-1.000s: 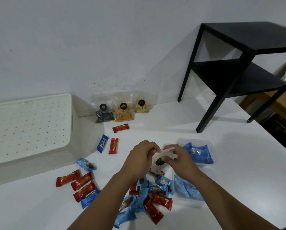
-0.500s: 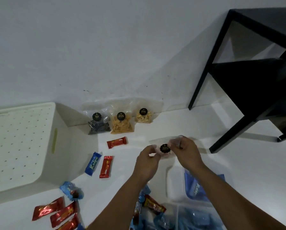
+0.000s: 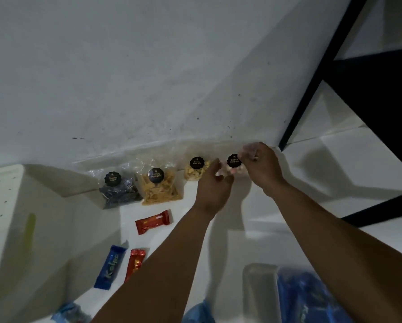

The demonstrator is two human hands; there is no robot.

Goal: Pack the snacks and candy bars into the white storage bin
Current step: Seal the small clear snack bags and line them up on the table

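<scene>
My right hand (image 3: 263,169) pinches the top of a clear snack bag with a black label (image 3: 234,161), set against the wall at the right end of a row. My left hand (image 3: 213,185) hovers just left of it with fingers relaxed, holding nothing. The row holds a dark snack bag (image 3: 118,191), a bag of yellow sticks (image 3: 159,187) and a bag of pale pieces (image 3: 196,170). The white storage bin (image 3: 16,229), perforated, stands at the left. Loose bars lie on the table: one red bar (image 3: 154,222), a blue bar (image 3: 110,266), another red bar (image 3: 134,264).
A black metal shelf frame (image 3: 312,89) stands at the right against the wall. A clear plastic container (image 3: 260,285) with blue wrappers (image 3: 312,299) sits at the bottom right. More blue wrappers (image 3: 69,314) lie at the bottom edge.
Both hands carried the labelled snack bag away from the pile up to the wall beside the other bags. My left hand has let go of it. The camera tilted up.
</scene>
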